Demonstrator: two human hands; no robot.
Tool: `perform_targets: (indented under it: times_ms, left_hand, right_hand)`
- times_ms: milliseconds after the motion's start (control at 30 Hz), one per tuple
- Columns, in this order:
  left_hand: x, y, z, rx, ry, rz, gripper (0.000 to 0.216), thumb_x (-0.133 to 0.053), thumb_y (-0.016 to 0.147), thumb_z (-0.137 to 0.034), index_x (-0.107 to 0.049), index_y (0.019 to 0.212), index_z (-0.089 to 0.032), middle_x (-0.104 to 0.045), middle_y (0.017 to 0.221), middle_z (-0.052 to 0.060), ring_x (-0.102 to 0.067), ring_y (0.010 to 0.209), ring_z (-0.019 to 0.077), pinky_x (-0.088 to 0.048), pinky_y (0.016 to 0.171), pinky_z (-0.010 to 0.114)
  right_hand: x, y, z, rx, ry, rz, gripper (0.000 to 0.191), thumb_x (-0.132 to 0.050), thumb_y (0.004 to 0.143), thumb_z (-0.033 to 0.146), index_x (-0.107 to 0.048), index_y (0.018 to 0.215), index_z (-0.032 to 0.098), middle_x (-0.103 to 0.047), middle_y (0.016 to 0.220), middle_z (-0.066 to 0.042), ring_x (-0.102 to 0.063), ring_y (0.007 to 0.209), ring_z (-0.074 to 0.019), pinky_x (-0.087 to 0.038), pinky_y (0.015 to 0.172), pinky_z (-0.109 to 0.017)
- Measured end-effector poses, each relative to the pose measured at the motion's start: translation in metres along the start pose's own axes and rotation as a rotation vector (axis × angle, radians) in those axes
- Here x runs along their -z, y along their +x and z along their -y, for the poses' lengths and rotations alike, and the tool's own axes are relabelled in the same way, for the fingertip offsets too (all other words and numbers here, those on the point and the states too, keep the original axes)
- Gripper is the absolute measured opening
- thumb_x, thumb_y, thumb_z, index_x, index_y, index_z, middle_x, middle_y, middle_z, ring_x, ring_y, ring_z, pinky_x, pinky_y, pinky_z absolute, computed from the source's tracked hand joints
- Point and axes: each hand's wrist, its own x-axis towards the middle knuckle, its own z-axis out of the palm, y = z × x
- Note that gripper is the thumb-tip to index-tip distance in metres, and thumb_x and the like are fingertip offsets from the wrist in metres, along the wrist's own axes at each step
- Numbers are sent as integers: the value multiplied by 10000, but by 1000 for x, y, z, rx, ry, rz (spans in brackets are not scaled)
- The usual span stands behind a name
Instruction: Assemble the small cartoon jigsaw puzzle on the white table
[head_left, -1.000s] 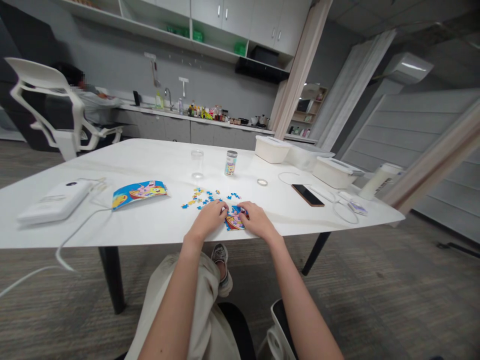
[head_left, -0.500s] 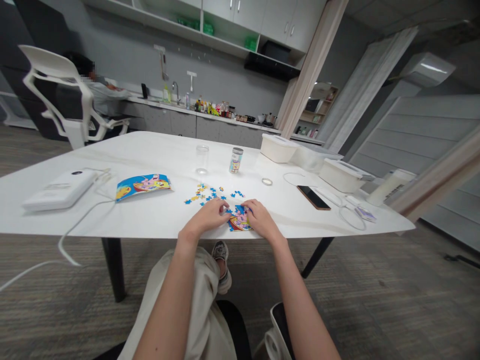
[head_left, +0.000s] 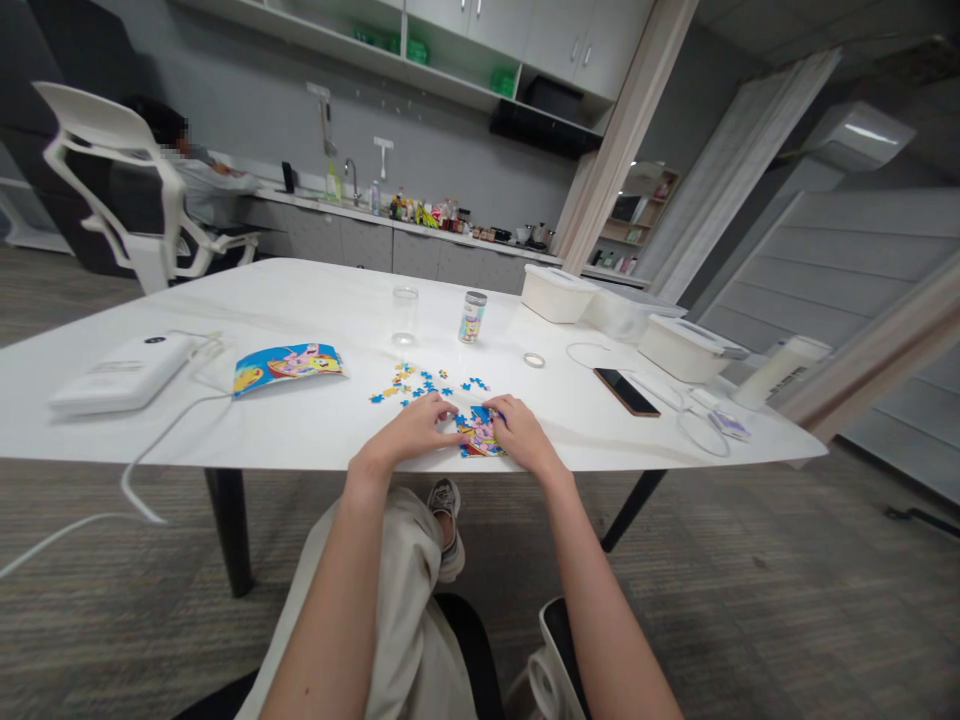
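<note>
A small, partly joined jigsaw puzzle (head_left: 477, 434) lies near the front edge of the white table (head_left: 315, 420). My left hand (head_left: 415, 428) rests at its left side, fingers curled with the tips pinched at the puzzle's top edge. My right hand (head_left: 518, 434) presses on its right side, fingers bent over the pieces. Loose blue and yellow puzzle pieces (head_left: 420, 384) lie scattered just beyond my hands. A colourful picture sheet (head_left: 287, 366) lies further left.
A clear glass (head_left: 405, 314), a small printed jar (head_left: 472, 317), a tape ring (head_left: 534, 360), a black phone (head_left: 626, 391), white lidded boxes (head_left: 556, 294) and cables sit on the table. A white device (head_left: 120, 372) with cable lies left. A seated person (head_left: 196, 185) is at the far counter.
The view has shifted slightly. Both hands stay at the puzzle, with the fingers drawn a little closer together over its top edge.
</note>
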Motion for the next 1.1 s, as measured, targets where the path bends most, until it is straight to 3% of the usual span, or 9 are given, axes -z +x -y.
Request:
perform_targets:
  times_ms: [133,300,1100]
  left_hand:
    - [0,-1,-4,11,16,1,484,-706,739,-517,-695,1098,-191,-599,1014,57,-599,913,198,-470,864,301]
    - [0,-2,-5,4,15,-5,468,-698,754,-515,-699,1094,-194,-602,990,51,-595,908,197,-468,847,297]
    - [-1,0,-2,-30,64,24,460,-697,773,-540,-697,1081,-198,-636,955,50,-563,902,204,-440,832,309]
  right_hand:
    - [-1,0,-1,31,5,28,415,-404,862,88,-645,1184,190,-638,1263,-86,-528,1218,-195,-379,1090,-370]
    - [-2,0,0,22,-29,55,359,-419,935,213,-640,1216,182,-554,1386,-105,-485,1303,-212,-348,1124,-392]
    - [-3,0,0,50,-12,83,335,-465,923,251,-599,1223,183,-538,1394,-120,-462,1328,-232,-332,1129,-412]
